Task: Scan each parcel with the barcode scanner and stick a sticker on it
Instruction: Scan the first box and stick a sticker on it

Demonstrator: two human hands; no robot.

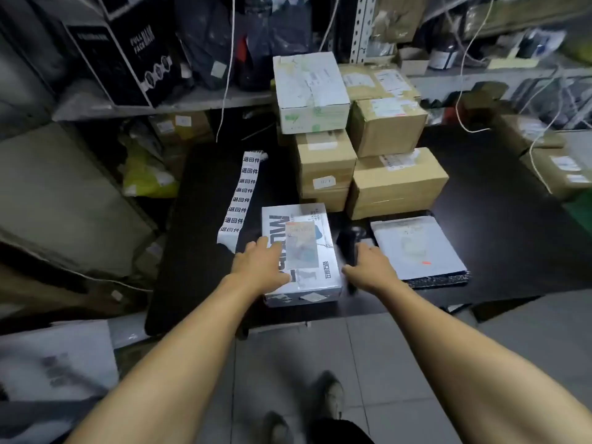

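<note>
- Two shoes (330, 395) stand nearest on the grey tiled floor (368, 363), with both bare forearms stretching forward above them.
- Left hand (261, 267) lies flat on the near left part of the white parcel (301, 254), fingers straight and spread across its top, thumb toward the near edge.
- Right hand (371, 267) is just right of that parcel, at the black barcode scanner (347, 248); motion blur hides whether the fingers grip the scanner or only touch it.
- That white parcel rests on the black table (198, 251) near its front edge, a shipping label on its top and large dark lettering showing beside the label.
- Right of the scanner lies a flat grey mailer bag (419, 248), apart from the white parcel.
- Left of the parcel a strip of stickers (242, 200), white with black characters, runs away from the camera along the table.
- Behind, brown cardboard boxes (394, 184) are stacked, touching one another, with a white box (310, 91) on top of the pile.
- Farthest back, metal shelves (179, 102) hold a black printed carton (128, 56), bags and more parcels, with white cords hanging down.
</note>
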